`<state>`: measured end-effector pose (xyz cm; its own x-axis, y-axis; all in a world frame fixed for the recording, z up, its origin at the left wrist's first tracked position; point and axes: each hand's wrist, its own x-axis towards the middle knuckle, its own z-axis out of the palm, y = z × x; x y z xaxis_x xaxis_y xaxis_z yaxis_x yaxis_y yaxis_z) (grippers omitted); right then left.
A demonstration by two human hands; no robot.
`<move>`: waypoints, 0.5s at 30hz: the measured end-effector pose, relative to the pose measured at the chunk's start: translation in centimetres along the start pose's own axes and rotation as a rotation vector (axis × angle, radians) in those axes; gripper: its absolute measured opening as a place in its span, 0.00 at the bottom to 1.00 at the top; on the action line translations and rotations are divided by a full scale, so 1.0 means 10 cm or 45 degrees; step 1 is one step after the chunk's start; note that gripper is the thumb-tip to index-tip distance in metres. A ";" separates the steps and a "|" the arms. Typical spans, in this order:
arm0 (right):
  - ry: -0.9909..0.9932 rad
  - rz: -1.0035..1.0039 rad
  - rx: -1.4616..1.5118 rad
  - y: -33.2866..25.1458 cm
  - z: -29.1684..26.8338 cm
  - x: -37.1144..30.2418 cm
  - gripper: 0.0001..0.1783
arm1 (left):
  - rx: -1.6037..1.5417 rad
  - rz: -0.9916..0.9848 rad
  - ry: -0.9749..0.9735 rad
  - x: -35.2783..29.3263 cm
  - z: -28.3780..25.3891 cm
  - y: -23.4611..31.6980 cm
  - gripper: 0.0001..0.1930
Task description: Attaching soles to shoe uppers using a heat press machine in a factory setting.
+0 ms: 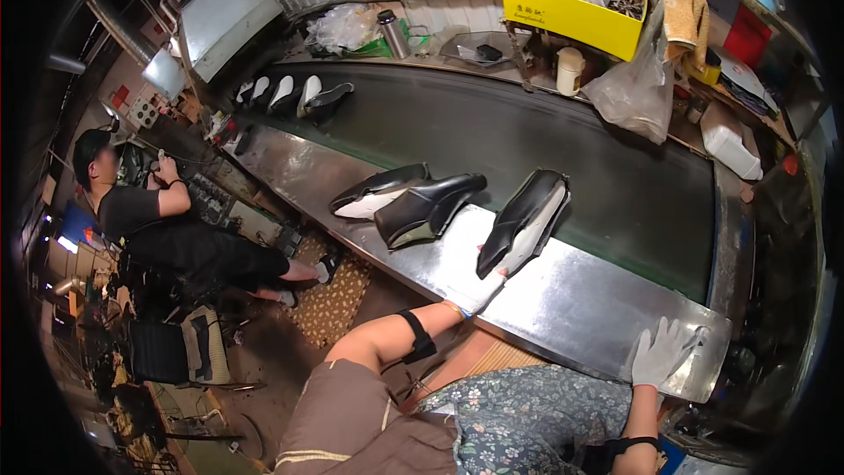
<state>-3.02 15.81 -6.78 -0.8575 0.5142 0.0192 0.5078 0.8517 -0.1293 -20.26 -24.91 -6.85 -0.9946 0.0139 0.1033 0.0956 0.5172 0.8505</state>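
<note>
My left hand (pixel 480 292), in a white glove, grips the near end of a black shoe upper (pixel 526 222) with a pale inner side. The upper hides part of its fingers. Two more black uppers, one (pixel 431 208) overlapping the other (pixel 356 204), lie just to the left across the metal ledge (pixel 598 308) and the belt edge. My right hand (pixel 661 354), also gloved, rests open with spread fingers on the ledge's right end, holding nothing.
Several black-and-white uppers (pixel 309 92) sit at the far left of the dark conveyor belt (pixel 457 114). Behind it stand a yellow box (pixel 571 22), a thermos (pixel 393 35) and a hanging plastic bag (pixel 637 92). Another person (pixel 141 211) sits at the left.
</note>
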 end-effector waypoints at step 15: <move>0.063 0.061 0.003 0.02 0.07 0.01 0.31 | 0.088 0.063 -0.050 0.07 0.02 -0.23 0.39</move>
<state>-3.03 15.98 -7.49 -0.8270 0.5588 0.0622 0.5479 0.8258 -0.1334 -21.15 -25.86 -8.83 -0.9897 0.0736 0.1230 0.1429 0.5729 0.8071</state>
